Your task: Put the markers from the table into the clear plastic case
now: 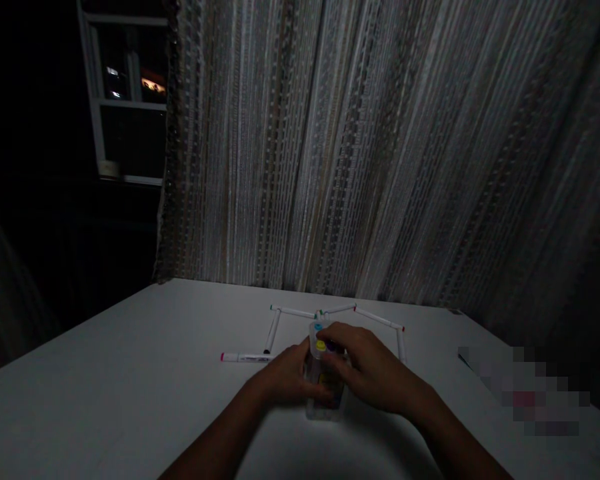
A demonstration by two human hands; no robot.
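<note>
There stood the clear box [323, 408], near side of the table [130, 400], left hand [291, 377] curled round it; right hand [367, 365], fingers half bent, crowded the yellow cap [321, 345], its hold impossible to tell!

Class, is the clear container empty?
Not empty: the clear container has a yellow cap and a blue cap showing at its top.

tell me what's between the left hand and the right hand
In the head view, a clear container is between the left hand and the right hand.
</note>
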